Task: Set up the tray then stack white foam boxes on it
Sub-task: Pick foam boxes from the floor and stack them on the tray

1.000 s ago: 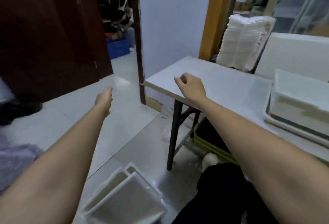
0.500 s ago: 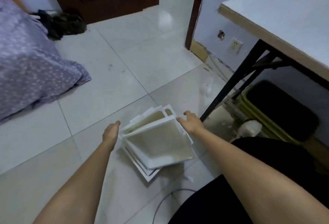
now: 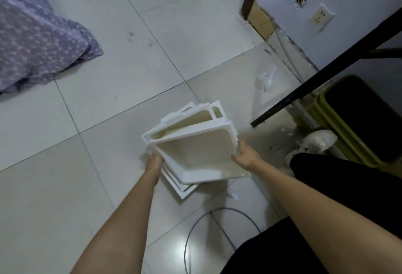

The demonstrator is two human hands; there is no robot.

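A loose pile of white foam boxes [image 3: 195,151] lies on the tiled floor in the middle of the head view, the top one open side up. My left hand [image 3: 154,161] grips the left rim of the top box. My right hand [image 3: 245,157] holds its right rim, fingers curled over the edge. Other boxes [image 3: 187,119] and flat lids [image 3: 185,188] stick out underneath, askew. No tray is in view.
A black table leg [image 3: 304,91] slants across the right, with a yellow-green bin [image 3: 339,121] behind it. A purple patterned cloth [image 3: 37,34] lies top left. A grey cable [image 3: 195,230] loops on the floor near my legs. A white shoe [image 3: 313,145] is at right.
My view dropped from the table to the floor. Both hands came down to the foam box pile and closed on the top box's two sides.
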